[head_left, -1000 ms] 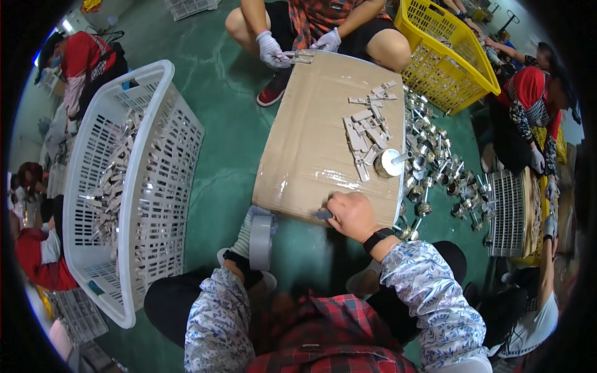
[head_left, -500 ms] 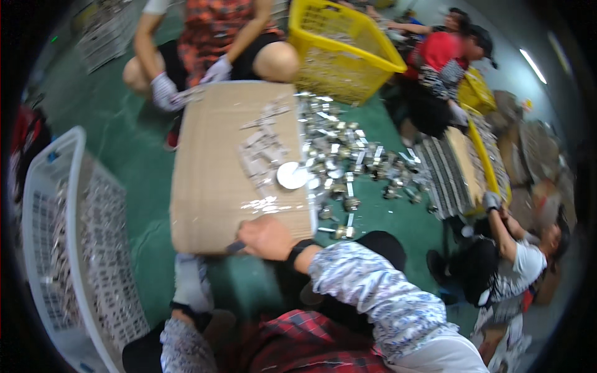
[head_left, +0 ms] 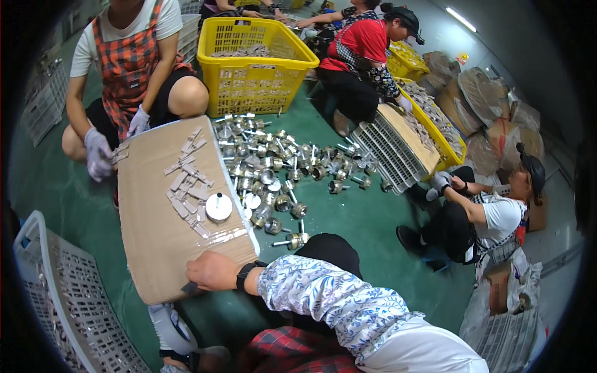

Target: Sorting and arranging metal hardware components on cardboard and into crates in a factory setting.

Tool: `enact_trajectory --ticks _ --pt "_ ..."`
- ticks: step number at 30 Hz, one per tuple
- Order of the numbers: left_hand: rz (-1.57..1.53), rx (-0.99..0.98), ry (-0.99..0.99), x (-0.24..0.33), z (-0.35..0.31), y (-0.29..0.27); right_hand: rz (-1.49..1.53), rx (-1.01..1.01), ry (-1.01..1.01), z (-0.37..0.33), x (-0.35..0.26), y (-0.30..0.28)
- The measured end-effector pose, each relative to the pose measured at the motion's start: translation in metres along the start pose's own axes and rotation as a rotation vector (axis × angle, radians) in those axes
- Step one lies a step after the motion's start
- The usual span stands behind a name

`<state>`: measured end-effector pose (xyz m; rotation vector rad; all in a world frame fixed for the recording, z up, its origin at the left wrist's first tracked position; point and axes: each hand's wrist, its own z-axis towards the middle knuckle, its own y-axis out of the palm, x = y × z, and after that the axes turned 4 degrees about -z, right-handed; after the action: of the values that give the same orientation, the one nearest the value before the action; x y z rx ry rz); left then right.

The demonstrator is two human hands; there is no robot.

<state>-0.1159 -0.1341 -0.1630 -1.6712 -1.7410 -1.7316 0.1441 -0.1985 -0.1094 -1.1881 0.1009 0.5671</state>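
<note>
Pinching small dark-grey flat piece (head_left: 189, 287) in bare right hand (head_left: 214, 271) at near edge of glossy tan cardboard sheet (head_left: 146, 248); cannot tell grip of grey-white-gloved left hand (head_left: 166, 329) just below; judge this a positioning step, calling next for a steady pinch.

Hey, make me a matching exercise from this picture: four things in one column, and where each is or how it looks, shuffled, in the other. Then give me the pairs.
Things:
1. right hand
2. big white disc
3. metal parts
4. right sleeve

Places and looks:
A. scattered over the green floor
B. white with blue leaves
C. curled round a small dark thing
D. on the cardboard, beside the beige clips

Pairs: 1-C, 2-D, 3-A, 4-B
</note>
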Motion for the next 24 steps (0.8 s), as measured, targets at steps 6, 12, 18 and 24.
enact_trajectory --ticks 6,12,18,24 --pt "0.377 0.044 0.169 0.006 0.0 0.025 -0.017 0.04 -0.022 0.0 0.002 0.002" --pt "0.325 -0.038 0.263 0.012 -0.015 0.064 -0.029 0.031 0.01 -0.008 0.003 0.002" --pt "0.491 -0.006 0.181 -0.001 0.001 -0.008 -0.029 0.027 -0.01 -0.001 -0.002 0.004" --pt "0.691 -0.048 0.21 -0.014 0.01 -0.044 -0.041 0.038 -0.021 0.0 0.0 0.006"
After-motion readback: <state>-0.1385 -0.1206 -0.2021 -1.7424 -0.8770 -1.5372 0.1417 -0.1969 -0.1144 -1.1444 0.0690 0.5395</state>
